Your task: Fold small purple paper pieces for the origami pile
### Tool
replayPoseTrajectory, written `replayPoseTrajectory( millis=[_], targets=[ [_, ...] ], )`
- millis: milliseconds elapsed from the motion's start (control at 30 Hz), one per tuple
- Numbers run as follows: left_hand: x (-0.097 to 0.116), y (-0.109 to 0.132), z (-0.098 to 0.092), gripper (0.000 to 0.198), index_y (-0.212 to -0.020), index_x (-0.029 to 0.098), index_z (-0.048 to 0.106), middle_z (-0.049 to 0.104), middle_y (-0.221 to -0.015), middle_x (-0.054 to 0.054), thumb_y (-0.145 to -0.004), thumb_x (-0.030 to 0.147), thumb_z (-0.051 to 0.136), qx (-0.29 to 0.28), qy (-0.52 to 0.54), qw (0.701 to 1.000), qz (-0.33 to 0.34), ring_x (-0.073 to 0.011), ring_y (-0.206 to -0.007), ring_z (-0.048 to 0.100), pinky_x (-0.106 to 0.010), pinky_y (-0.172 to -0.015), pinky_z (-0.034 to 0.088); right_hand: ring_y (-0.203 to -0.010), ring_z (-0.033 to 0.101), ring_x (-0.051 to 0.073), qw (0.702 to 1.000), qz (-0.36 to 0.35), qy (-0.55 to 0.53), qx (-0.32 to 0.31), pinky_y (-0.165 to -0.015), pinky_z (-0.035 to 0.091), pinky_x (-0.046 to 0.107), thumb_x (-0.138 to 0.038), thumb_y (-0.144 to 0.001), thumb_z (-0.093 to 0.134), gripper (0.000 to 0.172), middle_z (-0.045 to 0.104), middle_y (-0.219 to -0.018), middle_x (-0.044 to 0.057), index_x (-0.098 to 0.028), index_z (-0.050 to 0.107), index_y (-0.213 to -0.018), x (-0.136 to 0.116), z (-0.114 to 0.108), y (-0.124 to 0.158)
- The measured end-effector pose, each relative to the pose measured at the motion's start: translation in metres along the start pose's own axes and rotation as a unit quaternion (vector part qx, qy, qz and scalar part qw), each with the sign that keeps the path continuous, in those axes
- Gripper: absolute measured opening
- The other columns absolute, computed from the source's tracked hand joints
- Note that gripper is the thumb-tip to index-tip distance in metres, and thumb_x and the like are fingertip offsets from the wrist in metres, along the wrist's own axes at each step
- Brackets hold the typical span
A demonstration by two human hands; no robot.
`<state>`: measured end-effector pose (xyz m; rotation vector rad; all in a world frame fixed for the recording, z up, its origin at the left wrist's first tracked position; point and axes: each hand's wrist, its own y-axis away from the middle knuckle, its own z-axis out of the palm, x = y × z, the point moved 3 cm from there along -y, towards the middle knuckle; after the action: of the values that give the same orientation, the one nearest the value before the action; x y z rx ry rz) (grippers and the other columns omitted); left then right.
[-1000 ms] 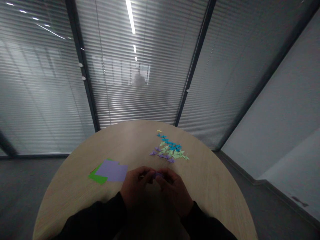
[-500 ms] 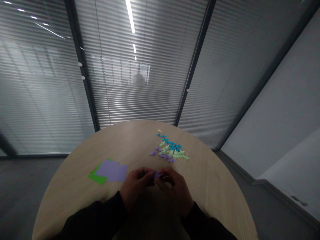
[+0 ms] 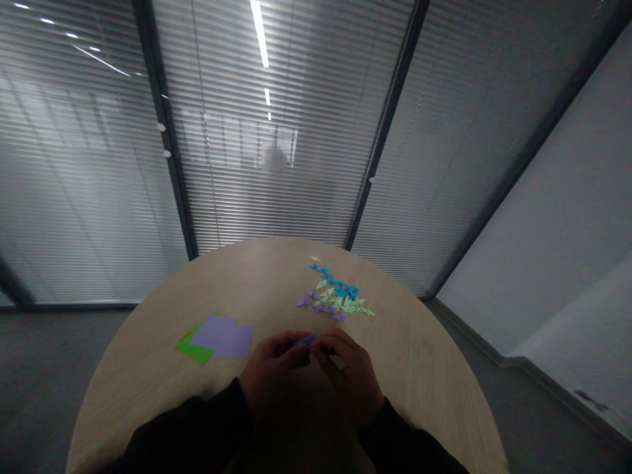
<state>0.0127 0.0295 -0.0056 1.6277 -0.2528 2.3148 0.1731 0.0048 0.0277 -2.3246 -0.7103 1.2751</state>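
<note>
Between my fingertips is a small folded piece of purple paper (image 3: 309, 339), mostly hidden by the fingers. My left hand (image 3: 274, 365) is closed and pinches it from the left. From the other side my right hand (image 3: 348, 372) pinches its right end, thumb and index finger together. Just beyond the hands lie several small folded purple paper figures (image 3: 318, 307). Pale green folded figures (image 3: 351, 305) and blue ones (image 3: 340, 288) lie behind them, with a single yellow figure (image 3: 315, 258) farthest away.
Purple paper sheets (image 3: 230, 339) overlap green sheets (image 3: 196, 349) to the left of my left hand. Everything rests on a round wooden table (image 3: 237, 276). Blinds (image 3: 276, 204) over glass panels stand behind it, and a pale wall (image 3: 557, 263) is at the right.
My right fingers have shifted slightly on the purple paper, and the paper now tilts a little and shows less. The figures and sheets on the table stay where they were.
</note>
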Motion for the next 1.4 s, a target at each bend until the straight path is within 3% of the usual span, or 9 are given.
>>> replayPoseTrajectory(
  millis=[400, 500, 667, 933, 1167, 1400],
  targets=[
    [0.007, 0.003, 0.000, 0.034, -0.098, 0.014, 0.076, 0.076, -0.087, -0.009, -0.076, 0.040, 0.074, 0.011, -0.148, 0.987, 0.057, -0.0194, -0.075, 0.066, -0.032, -0.073, 0.051, -0.076, 0.063, 0.014, 0.998, 0.057, -0.015, 0.012, -0.068, 0.051, 0.023, -0.020, -0.090, 0.058, 0.011, 0.062, -0.084, 0.002, -0.020, 0.064, -0.081, 0.004, 0.008, -0.001],
    [0.007, 0.002, 0.001, 0.034, -0.100, 0.015, 0.076, 0.077, -0.093, -0.010, -0.073, 0.036, 0.076, 0.004, -0.148, 0.987, 0.055, -0.0211, -0.081, 0.067, -0.033, -0.076, 0.051, -0.079, 0.063, 0.015, 0.998, 0.065, -0.024, 0.011, -0.070, 0.052, 0.025, -0.022, -0.091, 0.057, 0.011, 0.063, -0.087, 0.003, -0.019, 0.064, -0.082, 0.004, 0.007, -0.001],
    [0.002, -0.001, -0.005, 0.037, -0.102, 0.015, 0.076, 0.077, -0.090, -0.010, -0.074, 0.040, 0.076, 0.024, -0.125, 0.991, 0.042, -0.0201, -0.075, 0.066, -0.033, -0.074, 0.052, -0.086, 0.064, 0.016, 0.996, 0.070, -0.052, -0.011, -0.074, 0.053, 0.027, -0.025, -0.091, 0.059, 0.008, 0.064, -0.095, 0.004, -0.021, 0.065, -0.091, 0.006, 0.005, 0.000],
    [0.003, 0.003, 0.000, 0.036, -0.099, 0.015, 0.076, 0.076, -0.090, -0.010, -0.074, 0.041, 0.076, 0.031, -0.121, 0.991, 0.042, -0.0210, -0.078, 0.066, -0.033, -0.075, 0.052, -0.076, 0.065, 0.017, 0.985, 0.134, -0.104, 0.014, -0.071, 0.054, 0.028, -0.026, -0.086, 0.059, 0.008, 0.066, -0.082, 0.002, -0.020, 0.062, -0.083, 0.005, 0.011, 0.001],
    [0.008, 0.006, 0.004, 0.031, -0.095, 0.013, 0.075, 0.074, -0.083, -0.008, -0.076, 0.038, 0.073, 0.048, -0.142, 0.988, 0.046, -0.0187, -0.071, 0.064, -0.031, -0.069, 0.050, -0.069, 0.061, 0.017, 0.962, 0.204, -0.169, 0.073, -0.064, 0.051, 0.029, -0.028, -0.078, 0.064, 0.015, 0.061, -0.074, -0.001, -0.021, 0.052, -0.082, 0.009, 0.019, 0.005],
    [0.001, 0.002, -0.001, 0.034, -0.095, 0.014, 0.072, 0.074, -0.085, -0.008, -0.072, 0.038, 0.077, 0.078, -0.147, 0.985, 0.039, -0.0187, -0.070, 0.065, -0.030, -0.066, 0.050, -0.069, 0.059, 0.017, 0.954, 0.235, -0.168, 0.075, -0.064, 0.050, 0.029, -0.027, -0.077, 0.064, 0.015, 0.061, -0.074, 0.000, -0.020, 0.052, -0.082, 0.010, 0.022, 0.004]
  ],
)
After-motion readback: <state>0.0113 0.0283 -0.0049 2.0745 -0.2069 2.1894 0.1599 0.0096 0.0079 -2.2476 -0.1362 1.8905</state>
